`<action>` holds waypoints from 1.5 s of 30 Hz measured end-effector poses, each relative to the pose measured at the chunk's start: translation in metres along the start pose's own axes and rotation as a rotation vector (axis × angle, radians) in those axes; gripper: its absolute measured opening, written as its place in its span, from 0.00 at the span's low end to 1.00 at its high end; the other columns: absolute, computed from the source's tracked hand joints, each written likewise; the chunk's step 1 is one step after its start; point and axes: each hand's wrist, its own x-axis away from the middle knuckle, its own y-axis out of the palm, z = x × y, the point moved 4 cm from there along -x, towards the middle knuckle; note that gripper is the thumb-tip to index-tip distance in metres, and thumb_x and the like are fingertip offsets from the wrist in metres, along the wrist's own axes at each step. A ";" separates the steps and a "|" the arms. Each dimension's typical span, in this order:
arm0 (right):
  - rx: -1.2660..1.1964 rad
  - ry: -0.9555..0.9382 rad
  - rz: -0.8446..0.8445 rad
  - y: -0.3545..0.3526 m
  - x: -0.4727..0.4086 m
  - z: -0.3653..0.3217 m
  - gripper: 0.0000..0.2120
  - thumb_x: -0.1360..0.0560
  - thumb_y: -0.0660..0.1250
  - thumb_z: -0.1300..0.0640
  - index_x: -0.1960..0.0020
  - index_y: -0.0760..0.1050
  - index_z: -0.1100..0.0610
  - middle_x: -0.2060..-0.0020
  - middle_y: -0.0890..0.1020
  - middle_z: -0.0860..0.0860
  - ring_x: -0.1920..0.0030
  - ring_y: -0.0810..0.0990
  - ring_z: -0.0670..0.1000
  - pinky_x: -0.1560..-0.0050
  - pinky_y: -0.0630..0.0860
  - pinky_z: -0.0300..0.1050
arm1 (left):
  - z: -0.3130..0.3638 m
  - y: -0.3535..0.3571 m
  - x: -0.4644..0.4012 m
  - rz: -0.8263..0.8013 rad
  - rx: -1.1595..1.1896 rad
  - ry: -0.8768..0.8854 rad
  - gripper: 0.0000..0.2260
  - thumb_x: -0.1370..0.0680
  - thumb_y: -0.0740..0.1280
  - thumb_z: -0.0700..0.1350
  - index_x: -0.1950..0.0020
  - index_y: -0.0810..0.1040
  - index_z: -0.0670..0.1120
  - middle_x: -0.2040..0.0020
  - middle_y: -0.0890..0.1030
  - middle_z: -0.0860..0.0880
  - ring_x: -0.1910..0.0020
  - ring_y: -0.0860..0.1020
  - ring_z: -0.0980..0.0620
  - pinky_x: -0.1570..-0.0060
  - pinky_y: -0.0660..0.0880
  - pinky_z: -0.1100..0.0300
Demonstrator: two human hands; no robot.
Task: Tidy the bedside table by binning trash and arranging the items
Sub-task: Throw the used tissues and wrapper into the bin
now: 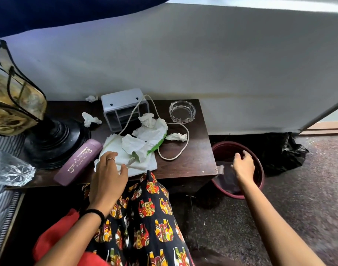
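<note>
A dark wooden bedside table [193, 162] holds a heap of white paper and tissue [145, 139] with a green edge, and crumpled tissues [90, 120] [91, 98] [176, 136]. My left hand [108, 169] rests with spread fingers on the near white tissue sheet [143, 164]. My right hand [243, 166] hovers over the maroon bin [259, 169] beside the table, its fingers relaxed and holding nothing I can see. A white cable [180, 150] loops across the table from the grey organiser box [124, 108].
A purple bottle [78, 162] lies beside a black lamp base [55, 141]. A glass ashtray [182, 111] sits at the back right. A clear plastic bottle [9, 169] juts in at left. A black bag [283, 152] lies behind the bin, under the white bed sheet [202, 64].
</note>
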 end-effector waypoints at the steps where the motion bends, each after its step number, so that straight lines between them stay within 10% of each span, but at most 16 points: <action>1: 0.011 -0.073 0.013 0.003 0.005 -0.012 0.21 0.22 0.59 0.59 0.30 0.67 0.65 0.35 0.74 0.65 0.35 0.73 0.63 0.31 0.66 0.51 | 0.000 0.000 0.000 -0.005 -0.004 0.000 0.17 0.23 0.61 0.48 0.35 0.69 0.44 0.31 0.68 0.49 0.41 0.74 0.45 0.49 0.74 0.50; 10: 0.274 -0.812 -0.237 0.072 0.071 -0.107 0.20 0.26 0.62 0.66 0.34 0.71 0.60 0.37 0.76 0.58 0.37 0.73 0.58 0.34 0.67 0.47 | -0.003 -0.003 0.000 -0.035 -0.011 -0.033 0.17 0.23 0.62 0.48 0.36 0.71 0.43 0.32 0.69 0.49 0.40 0.73 0.45 0.47 0.73 0.49; 17: 0.629 -0.909 -0.253 0.114 0.092 -0.115 0.18 0.25 0.58 0.67 0.36 0.72 0.58 0.41 0.76 0.54 0.39 0.73 0.58 0.48 0.75 0.53 | -0.008 -0.005 -0.001 -0.061 -0.003 -0.031 0.17 0.23 0.60 0.47 0.36 0.70 0.43 0.32 0.69 0.50 0.36 0.70 0.47 0.43 0.71 0.50; 22: 0.629 -0.901 -0.216 0.118 0.096 -0.115 0.09 0.25 0.56 0.68 0.49 0.73 0.62 0.46 0.72 0.56 0.45 0.73 0.59 0.63 0.74 0.54 | -0.011 -0.005 -0.003 -0.062 0.016 -0.046 0.16 0.23 0.60 0.48 0.36 0.70 0.44 0.32 0.69 0.50 0.36 0.70 0.47 0.44 0.71 0.49; 35: 0.177 -0.461 0.144 0.013 0.023 -0.073 0.17 0.28 0.59 0.70 0.42 0.76 0.64 0.46 0.78 0.67 0.46 0.78 0.65 0.42 0.71 0.51 | -0.011 -0.005 -0.001 -0.073 0.029 -0.054 0.17 0.22 0.59 0.48 0.36 0.70 0.44 0.32 0.69 0.49 0.37 0.72 0.46 0.45 0.72 0.50; 45: 0.106 -0.096 0.070 0.000 0.009 -0.012 0.23 0.22 0.63 0.54 0.34 0.67 0.70 0.42 0.77 0.70 0.37 0.73 0.67 0.35 0.67 0.54 | -0.005 0.000 -0.001 -0.102 0.000 -0.049 0.20 0.22 0.59 0.48 0.32 0.67 0.43 0.29 0.68 0.48 0.36 0.72 0.45 0.43 0.72 0.48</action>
